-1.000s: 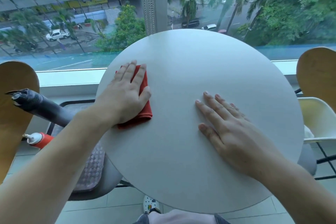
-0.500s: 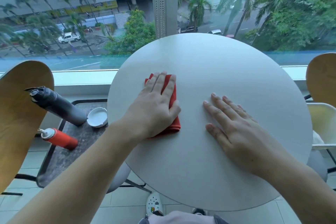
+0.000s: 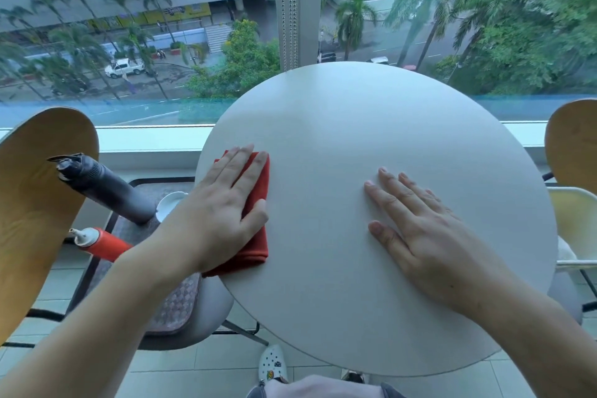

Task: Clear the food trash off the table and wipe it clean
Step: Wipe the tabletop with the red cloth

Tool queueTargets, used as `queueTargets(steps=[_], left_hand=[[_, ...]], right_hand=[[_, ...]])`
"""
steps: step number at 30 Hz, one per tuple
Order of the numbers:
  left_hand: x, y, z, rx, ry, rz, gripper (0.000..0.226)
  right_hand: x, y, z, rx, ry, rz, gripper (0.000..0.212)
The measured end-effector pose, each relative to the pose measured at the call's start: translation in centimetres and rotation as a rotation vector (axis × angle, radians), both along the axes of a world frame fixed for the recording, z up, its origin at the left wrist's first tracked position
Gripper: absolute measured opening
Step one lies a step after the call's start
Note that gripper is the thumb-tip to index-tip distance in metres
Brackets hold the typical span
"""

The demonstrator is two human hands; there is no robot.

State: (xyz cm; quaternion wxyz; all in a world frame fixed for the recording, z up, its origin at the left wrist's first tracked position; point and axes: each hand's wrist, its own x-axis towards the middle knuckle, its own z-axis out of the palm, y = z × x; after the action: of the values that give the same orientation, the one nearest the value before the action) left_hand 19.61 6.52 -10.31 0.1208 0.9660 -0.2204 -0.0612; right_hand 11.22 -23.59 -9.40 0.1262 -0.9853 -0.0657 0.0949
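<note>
A round white table (image 3: 355,126) fills the middle of the head view, with no food trash visible on it. A folded red cloth (image 3: 258,178) lies at the table's left edge. My left hand (image 3: 223,213) presses flat on it and covers most of it, with the thumb over the cloth's right side. My right hand (image 3: 416,229) rests palm down on the bare tabletop right of centre, fingers spread, holding nothing.
To the left, below table height, a dark tray (image 3: 168,310) on a seat carries a dark grey bottle (image 3: 103,187), a red squeeze bottle (image 3: 103,244) and a small white dish (image 3: 169,203). Wooden chair backs stand left (image 3: 38,203) and right (image 3: 575,145). A window wall lies directly behind.
My left hand slid the red cloth rightward toward the table's middle, then back to the left edge. My right hand stayed flat in the same spot.
</note>
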Motion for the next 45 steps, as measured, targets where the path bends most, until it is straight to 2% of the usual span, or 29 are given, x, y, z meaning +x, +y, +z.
queueTargets(steps=[7, 18, 21, 42, 45], left_hand=[[4.7, 0.2, 0.2, 0.052, 0.011, 0.019, 0.088], [8.3, -4.4, 0.0, 0.087, -0.001, 0.029, 0.081], [7.9, -5.4, -0.2, 0.084, -0.009, 0.048, 0.077], [0.0, -8.2, 1.4, 0.068, 0.025, 0.181, 0.065], [-0.3, -7.7, 1.9, 0.031, -0.017, 0.185, 0.058]], right_hand=[[0.1, 0.1, 0.0, -0.003, 0.001, -0.008, 0.069], [0.1, 0.3, 0.2, -0.001, 0.002, -0.019, 0.069], [0.1, 0.4, 0.6, 0.006, 0.012, -0.021, 0.062], [0.2, 0.1, 1.1, -0.007, 0.002, 0.03, 0.064], [0.1, 0.0, 1.1, -0.004, -0.004, 0.041, 0.064]])
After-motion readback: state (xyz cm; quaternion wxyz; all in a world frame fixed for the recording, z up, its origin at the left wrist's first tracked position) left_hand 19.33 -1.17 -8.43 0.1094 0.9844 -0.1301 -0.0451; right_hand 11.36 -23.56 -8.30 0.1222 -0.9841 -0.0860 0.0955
